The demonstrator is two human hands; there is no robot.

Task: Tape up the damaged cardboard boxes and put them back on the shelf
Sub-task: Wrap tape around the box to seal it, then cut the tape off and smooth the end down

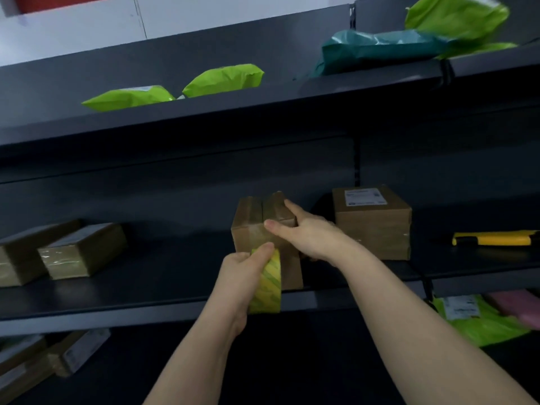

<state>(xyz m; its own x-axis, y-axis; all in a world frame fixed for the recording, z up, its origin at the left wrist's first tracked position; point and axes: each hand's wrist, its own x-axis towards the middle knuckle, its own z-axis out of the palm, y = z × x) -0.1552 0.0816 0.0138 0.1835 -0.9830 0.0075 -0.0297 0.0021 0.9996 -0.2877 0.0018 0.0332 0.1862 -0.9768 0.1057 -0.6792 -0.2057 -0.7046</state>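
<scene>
On the middle shelf (146, 287), near its front edge, the box (263, 238) stands between your hands. Your right hand (312, 238) holds it: thumb on the front face by the top edge, forefinger across the flaps, the other fingers curled round the right side. Your left hand (239, 276) grips the roll (267, 287) against the box's lower front. The box is likely light, and soft at its damaged top, so brace it by the sides and corners, not the loose flaps. It is plain brown card. The top flaps sit slightly raised with a dark seam between them, and a glossy strip seems to cross the front.
</scene>
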